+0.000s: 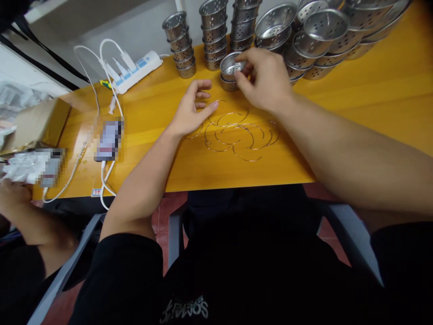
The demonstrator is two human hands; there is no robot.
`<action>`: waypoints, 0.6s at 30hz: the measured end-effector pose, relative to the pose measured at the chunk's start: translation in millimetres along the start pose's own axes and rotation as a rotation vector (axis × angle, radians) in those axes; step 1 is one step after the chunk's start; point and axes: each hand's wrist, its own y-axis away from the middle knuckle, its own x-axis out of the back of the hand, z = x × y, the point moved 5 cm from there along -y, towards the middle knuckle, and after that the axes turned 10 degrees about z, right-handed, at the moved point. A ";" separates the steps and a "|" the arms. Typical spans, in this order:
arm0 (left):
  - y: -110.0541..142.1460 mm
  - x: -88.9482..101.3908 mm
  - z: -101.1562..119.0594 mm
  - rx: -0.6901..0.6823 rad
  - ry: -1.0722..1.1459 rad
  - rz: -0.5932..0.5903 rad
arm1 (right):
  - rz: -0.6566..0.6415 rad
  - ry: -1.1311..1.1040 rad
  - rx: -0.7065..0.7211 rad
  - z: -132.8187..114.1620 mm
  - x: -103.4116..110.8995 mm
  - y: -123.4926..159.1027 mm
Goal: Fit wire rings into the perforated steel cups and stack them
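My right hand (265, 76) pinches the rim of a small perforated metal cup (230, 67). That cup sits on top of another like it, in a short stack on the wooden table. My left hand (194, 110) rests just left of this stack with fingers apart, holding nothing. Several thin curved metal wires (233, 131) lie loosely overlapped between my forearms, some close to my left thumb.
Stacks of perforated cups (182, 45) and wider perforated bowls (275, 27) line the table's back. A white power strip (140, 70), a cabled phone (110, 140) and a cardboard box (42, 119) are at left. Another person's hand (13, 194) is at far left.
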 end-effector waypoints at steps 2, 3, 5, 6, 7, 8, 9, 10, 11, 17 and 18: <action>1.6 4.0 5.6 -0.011 -0.038 -0.021 | -0.013 -0.030 0.007 -16.4 11.0 3.9; 2.4 6.0 8.5 -0.016 -0.058 -0.038 | -0.039 -0.068 -0.010 -22.7 15.2 5.9; 3.7 9.5 13.8 -0.026 -0.088 -0.069 | -0.089 -0.126 -0.029 -32.5 21.5 9.4; 4.1 10.7 15.6 -0.029 -0.096 -0.077 | -0.118 -0.148 -0.035 -35.6 23.1 10.8; 4.1 11.6 16.6 -0.029 -0.102 -0.080 | -0.143 -0.163 -0.038 -37.4 23.8 11.8; 4.1 12.0 17.1 -0.025 -0.108 -0.080 | -0.168 -0.175 -0.041 -38.0 23.4 12.6; 4.0 12.0 17.1 -0.020 -0.116 -0.081 | -0.191 -0.185 -0.043 -37.6 22.4 13.1; 3.9 11.7 16.8 -0.015 -0.122 -0.081 | -0.212 -0.196 -0.043 -36.5 20.6 13.5; 3.9 11.5 16.3 -0.009 -0.125 -0.079 | -0.232 -0.207 -0.041 -34.9 18.2 13.9; -2.6 28.4 -5.2 0.101 -0.134 0.016 | -0.375 -0.353 -0.078 -21.1 -7.2 21.4; -7.2 35.5 -13.1 0.139 -0.143 0.056 | -0.393 -0.375 -0.095 -18.2 -12.1 23.2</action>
